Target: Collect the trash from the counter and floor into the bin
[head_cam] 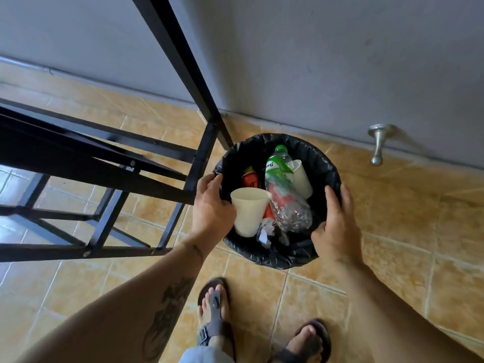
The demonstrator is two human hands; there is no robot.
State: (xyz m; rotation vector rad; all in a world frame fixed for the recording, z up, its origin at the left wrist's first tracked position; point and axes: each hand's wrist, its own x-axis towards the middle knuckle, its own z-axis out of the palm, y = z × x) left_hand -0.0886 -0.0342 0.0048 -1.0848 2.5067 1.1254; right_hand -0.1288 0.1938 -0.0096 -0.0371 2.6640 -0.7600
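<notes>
Bin (327, 163) rim gripped by left hand (212, 210) and right hand (337, 229), black frame leg (201, 155) touching, open tile rightward.

Tan tiled floor (392, 258), grey wall (314, 61), black metal frame (104, 158), silver doorstop (377, 145)

Black-lined bin (327, 163) holds cups, bottle, paper.
</notes>
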